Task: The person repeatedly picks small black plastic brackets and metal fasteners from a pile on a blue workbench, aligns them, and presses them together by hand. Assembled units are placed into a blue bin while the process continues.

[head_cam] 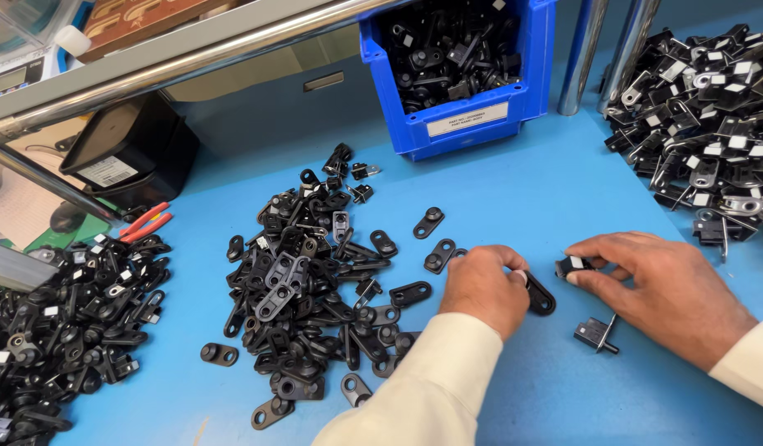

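Pinching a flat oval black plate (pixel 540 296), left hand (pixel 483 287); right hand (pixel 666 291) fingers nip a small black block (pixel 570 266)

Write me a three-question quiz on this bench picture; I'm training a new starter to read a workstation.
1. True or false: the left hand holds a flat black link.
2. Which colour is the bin at the back of the table? A red, B blue, C grey.
3. What lies on the table just below the right hand?

Key
1. True: the link shows at its fingertips.
2. B; it is full of black parts.
3. A small black block with a pin, lying loose. The right hand itself pinches a small black piece with a white patch.
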The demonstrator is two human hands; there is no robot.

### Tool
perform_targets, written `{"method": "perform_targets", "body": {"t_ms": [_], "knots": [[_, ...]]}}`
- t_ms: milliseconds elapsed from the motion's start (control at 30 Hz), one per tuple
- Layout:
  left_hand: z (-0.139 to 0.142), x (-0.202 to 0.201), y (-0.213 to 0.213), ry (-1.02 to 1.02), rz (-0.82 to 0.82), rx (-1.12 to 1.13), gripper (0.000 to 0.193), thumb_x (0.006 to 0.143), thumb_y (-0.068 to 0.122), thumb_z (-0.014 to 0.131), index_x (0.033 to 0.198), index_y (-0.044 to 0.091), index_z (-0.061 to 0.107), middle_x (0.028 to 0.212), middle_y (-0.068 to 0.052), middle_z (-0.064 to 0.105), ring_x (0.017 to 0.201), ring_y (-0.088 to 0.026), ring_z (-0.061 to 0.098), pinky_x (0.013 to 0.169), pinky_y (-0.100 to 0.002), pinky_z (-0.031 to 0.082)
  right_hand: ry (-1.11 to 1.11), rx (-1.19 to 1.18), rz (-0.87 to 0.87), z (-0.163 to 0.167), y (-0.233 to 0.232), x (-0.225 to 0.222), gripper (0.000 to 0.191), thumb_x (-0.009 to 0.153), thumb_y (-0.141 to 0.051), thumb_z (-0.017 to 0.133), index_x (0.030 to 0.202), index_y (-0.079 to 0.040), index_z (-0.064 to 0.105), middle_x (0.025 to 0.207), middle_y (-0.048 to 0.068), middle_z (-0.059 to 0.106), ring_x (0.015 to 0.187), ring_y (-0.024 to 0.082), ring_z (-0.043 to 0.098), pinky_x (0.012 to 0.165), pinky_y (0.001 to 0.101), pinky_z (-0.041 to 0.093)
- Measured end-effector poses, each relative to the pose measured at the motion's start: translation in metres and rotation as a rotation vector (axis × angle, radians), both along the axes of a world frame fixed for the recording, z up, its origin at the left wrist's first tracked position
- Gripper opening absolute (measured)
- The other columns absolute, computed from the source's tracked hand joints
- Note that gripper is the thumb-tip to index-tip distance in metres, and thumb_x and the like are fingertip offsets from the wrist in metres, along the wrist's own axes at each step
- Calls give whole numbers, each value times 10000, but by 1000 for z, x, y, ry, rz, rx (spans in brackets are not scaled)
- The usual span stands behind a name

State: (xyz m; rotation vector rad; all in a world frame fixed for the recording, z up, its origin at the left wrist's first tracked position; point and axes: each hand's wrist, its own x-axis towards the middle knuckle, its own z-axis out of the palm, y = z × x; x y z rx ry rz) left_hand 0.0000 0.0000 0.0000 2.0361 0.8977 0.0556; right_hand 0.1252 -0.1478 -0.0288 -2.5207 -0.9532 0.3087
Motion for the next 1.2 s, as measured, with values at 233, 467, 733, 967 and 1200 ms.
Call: {"method": "perform_targets", "body": {"t_ms": [233, 467, 733, 967, 1200], "knots": [[11, -9, -25, 25, 80, 128, 233, 918, 147, 692, 1131, 68, 745, 1126, -196, 693, 1007, -346, 711, 868, -423, 586, -67, -31, 105, 12, 7, -5, 381, 871, -350, 744, 1242, -266, 733, 1068, 9, 773, 936, 174, 705, 839, 316, 617], [7, -10, -32, 76, 176, 152, 161, 912, 105, 704, 1059, 40, 711, 1029, -181, 732, 971, -336, 725, 835, -431, 593, -144, -9, 187, 3, 12, 0, 371, 852, -367, 782, 1199, -242, 749, 1043, -2, 776, 914, 169, 736, 852, 314, 606], [1, -6, -32, -15, 335, -25, 119, 862, 126, 732, 961, 61, 723, 899, -119, 761, 845, -266, 760, 783, -384, 603, 269, 281, -30, -2, 1, 11, 360, 834, -226, 809, 1177, -124, 777, 969, 37, 816, 865, 121, 774, 784, 276, 603], [0, -1, -41, -99, 397, -52, 79, 832, 108, 740, 829, 30, 731, 815, -161, 753, 775, -280, 767, 754, -376, 616, 444, 446, -137, -10, -15, -7, 374, 866, -174, 792, 1226, -70, 780, 1007, 84, 786, 886, 126, 740, 799, 263, 590], [3, 5, -44, -94, 354, -45, 105, 845, 116, 724, 828, 13, 735, 795, -201, 744, 733, -305, 761, 710, -388, 620, 293, 310, -121, 1, -4, -18, 362, 828, -242, 826, 1164, -118, 769, 958, 41, 846, 823, 121, 797, 748, 262, 629]]}}
